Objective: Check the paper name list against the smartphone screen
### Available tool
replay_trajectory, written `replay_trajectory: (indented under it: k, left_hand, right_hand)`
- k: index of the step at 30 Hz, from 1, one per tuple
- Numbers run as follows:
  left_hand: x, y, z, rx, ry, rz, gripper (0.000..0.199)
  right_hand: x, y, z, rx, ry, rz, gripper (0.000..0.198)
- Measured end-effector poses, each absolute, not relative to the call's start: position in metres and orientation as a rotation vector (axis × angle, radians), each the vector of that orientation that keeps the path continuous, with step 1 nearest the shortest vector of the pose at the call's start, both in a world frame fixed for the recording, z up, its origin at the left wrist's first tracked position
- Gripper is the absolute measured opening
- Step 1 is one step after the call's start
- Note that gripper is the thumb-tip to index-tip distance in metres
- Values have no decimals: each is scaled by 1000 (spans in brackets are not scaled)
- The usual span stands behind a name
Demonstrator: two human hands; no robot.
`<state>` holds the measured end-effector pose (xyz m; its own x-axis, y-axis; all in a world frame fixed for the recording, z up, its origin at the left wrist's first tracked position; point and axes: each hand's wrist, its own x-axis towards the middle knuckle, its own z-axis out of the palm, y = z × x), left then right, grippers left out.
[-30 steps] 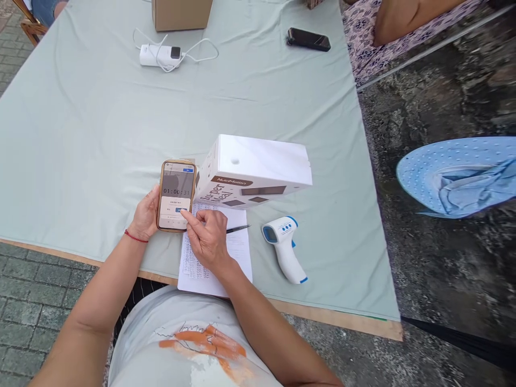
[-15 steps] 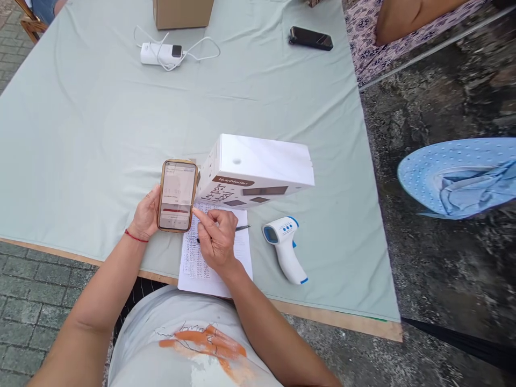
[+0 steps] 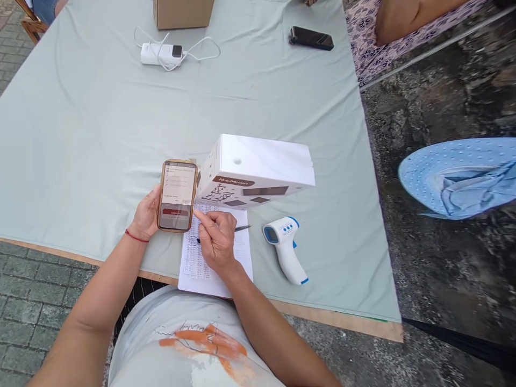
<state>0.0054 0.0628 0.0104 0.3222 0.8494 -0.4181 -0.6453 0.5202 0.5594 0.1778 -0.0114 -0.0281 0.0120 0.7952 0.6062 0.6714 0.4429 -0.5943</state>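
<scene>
My left hand (image 3: 145,214) is closed around the edge of a smartphone (image 3: 177,196) in a yellowish case, screen facing up at me. A pop-up with a dark red button shows on the screen. My right hand (image 3: 217,236) has its index finger stretched toward the phone's lower right edge, the other fingers curled. A dark pen (image 3: 243,228) sticks out on both sides of these fingers, its middle hidden by them. Below lie printed and handwritten sheets of paper (image 3: 237,258). Just behind stands a white NutriMotion Super Meal box (image 3: 262,158), tilted in view.
A white and blue infrared thermometer (image 3: 285,250) lies right of the papers. Farther back are a white power bank (image 3: 161,54) with a cable, a black device (image 3: 312,38) and a cardboard box (image 3: 183,13). A blue hat (image 3: 459,177) is beyond the table's right edge.
The phone's screen has changed from a paler page to a pop-up with text lines over a darker background. Both hands stay nearly still.
</scene>
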Motion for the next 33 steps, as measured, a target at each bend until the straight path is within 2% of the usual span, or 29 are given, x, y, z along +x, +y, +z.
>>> replay_trajectory:
  k: [6,13,19,33]
  left_hand:
    - [7,63,13,337,761,1007,42]
    - [7,63,14,316,752,1015,44]
    - [7,63,14,326,742,1008,42]
    - [3,63,6,375,719,979,36]
  right_hand:
    - [174,-9,-25,-1253,-1695,147,57]
    - [176,-9,-28,-1304,-1737,166,46]
    - [175,-5,-27,-1274,-1737,143,50]
    - [167,2,-25,-1368,-1763,85,39]
